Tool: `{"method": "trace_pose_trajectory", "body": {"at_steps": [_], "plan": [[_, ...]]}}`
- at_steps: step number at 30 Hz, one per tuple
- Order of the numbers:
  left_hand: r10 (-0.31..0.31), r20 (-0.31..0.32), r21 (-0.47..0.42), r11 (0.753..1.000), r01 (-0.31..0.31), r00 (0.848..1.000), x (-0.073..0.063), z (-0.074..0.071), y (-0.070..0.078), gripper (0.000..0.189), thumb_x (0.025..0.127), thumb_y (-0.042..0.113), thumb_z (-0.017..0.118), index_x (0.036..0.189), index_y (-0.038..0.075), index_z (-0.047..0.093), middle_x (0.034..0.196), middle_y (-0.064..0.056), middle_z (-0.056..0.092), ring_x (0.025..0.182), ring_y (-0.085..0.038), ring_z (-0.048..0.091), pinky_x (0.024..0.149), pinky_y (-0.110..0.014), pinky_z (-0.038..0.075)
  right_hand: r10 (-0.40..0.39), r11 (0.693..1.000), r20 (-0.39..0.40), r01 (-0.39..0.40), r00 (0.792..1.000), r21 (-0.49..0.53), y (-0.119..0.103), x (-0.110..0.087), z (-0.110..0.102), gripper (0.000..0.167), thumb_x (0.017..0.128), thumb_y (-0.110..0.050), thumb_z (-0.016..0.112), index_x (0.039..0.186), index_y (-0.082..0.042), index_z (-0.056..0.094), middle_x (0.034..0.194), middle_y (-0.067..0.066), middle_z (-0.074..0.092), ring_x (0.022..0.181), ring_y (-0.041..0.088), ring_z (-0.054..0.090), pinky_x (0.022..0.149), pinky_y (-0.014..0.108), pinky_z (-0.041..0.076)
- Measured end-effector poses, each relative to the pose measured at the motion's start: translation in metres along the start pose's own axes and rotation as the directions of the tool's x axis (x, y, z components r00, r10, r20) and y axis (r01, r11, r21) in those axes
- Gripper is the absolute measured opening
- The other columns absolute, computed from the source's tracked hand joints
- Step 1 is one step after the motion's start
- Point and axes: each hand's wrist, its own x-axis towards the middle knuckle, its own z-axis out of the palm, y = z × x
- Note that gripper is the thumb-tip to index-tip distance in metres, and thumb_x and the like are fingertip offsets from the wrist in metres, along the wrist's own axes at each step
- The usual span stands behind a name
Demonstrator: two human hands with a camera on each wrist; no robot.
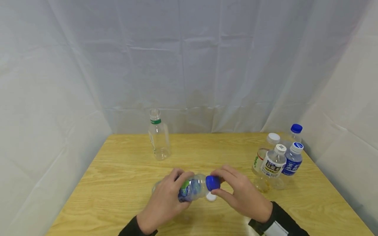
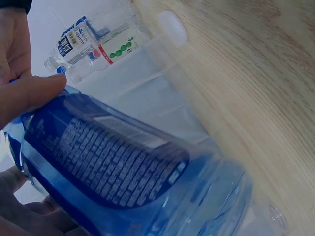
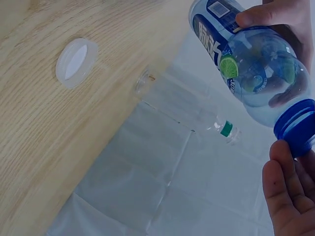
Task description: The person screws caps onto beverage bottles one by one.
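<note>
My left hand (image 1: 166, 196) grips a clear plastic drink bottle (image 1: 193, 188) round its blue label, holding it tilted nearly sideways above the table. Its neck points right, with a blue cap (image 1: 212, 183) on it. Thumb and fingers of my right hand (image 1: 243, 195) pinch that cap. In the right wrist view the bottle (image 3: 251, 93) shows a lime slice on its label, and the blue cap (image 3: 298, 125) sits at the mouth. The left wrist view shows the bottle's base end and the label's printed back (image 2: 123, 162).
A loose white cap (image 3: 76, 64) lies on the wooden table (image 1: 118, 177), under the hands in the head view. An uncapped clear bottle (image 1: 159, 139) with a green neck band stands at the back left. Several capped bottles (image 1: 273, 167) stand grouped at the right. White sheets (image 1: 189, 65) enclose the table.
</note>
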Motion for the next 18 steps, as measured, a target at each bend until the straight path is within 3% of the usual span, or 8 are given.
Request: {"method": "trace_pose_trajectory", "body": {"at_steps": [3, 11, 18], "plan": [[-0.001, 0.027, -0.005, 1.000, 0.001, 1.000, 0.0002, -0.0020, 0.0005, 0.079, 0.063, 0.021, 0.096, 0.134, 0.024, 0.059, 0.115, 0.006, 0.055, 0.092, -0.010, 0.062, 0.072, -0.028, 0.055, -0.054, 0.998, 0.014, 0.053, 0.998, 0.023, 0.0022, 0.0007, -0.0012, 0.043, 0.089, -0.014, 0.079, 0.128, -0.013, 0.061, 0.116, -0.005, 0.062, 0.100, 0.006, 0.065, 0.085, 0.020, 0.056], [0.011, 0.129, -0.086, 0.996, 0.000, 0.992, -0.0002, -0.0076, -0.0001, 0.078, 0.067, 0.023, 0.094, 0.136, 0.021, 0.058, 0.111, 0.006, 0.054, 0.088, -0.009, 0.059, 0.071, -0.023, 0.052, -0.146, 0.989, 0.050, 0.144, 0.988, 0.033, 0.0042, 0.0004, -0.0044, 0.050, 0.083, -0.006, 0.083, 0.127, -0.014, 0.062, 0.121, -0.003, 0.063, 0.107, 0.010, 0.064, 0.091, 0.020, 0.055], [0.001, 0.148, -0.085, 0.996, 0.012, 0.989, -0.0014, -0.0078, 0.0005, 0.080, 0.067, 0.022, 0.095, 0.138, 0.023, 0.057, 0.115, 0.008, 0.053, 0.091, -0.009, 0.060, 0.074, -0.024, 0.053, -0.098, 0.994, 0.051, 0.100, 0.994, -0.032, 0.0018, -0.0008, -0.0013, 0.038, 0.091, -0.026, 0.077, 0.124, -0.014, 0.061, 0.111, -0.006, 0.064, 0.094, 0.002, 0.064, 0.081, 0.013, 0.054]]}}
